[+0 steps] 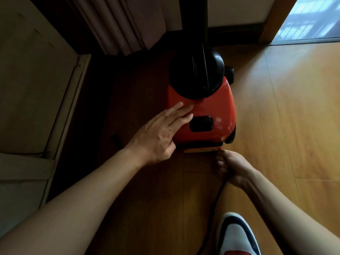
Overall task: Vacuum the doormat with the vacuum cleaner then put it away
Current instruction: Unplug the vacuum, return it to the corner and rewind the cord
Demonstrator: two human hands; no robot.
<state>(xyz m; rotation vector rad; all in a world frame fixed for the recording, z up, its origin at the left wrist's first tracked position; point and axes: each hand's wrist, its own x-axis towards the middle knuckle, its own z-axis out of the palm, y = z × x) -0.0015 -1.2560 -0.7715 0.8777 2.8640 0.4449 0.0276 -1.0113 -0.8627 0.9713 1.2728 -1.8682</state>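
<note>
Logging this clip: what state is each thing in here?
Vacuum: upright on the floor, near the curtain.
Left hand: open, flat on the vacuum.
Right hand: closed on the cord at the vacuum's base.
Cord: trailing back along the floor.
Curtain: hanging.

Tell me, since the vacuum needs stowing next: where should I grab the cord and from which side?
Grip the black cord close to the vacuum cleaner, at its near lower edge, where the right hand is already closed around it. Come from the near right: the cord trails back along the floor there, while the left hand steadies the red body.
</note>
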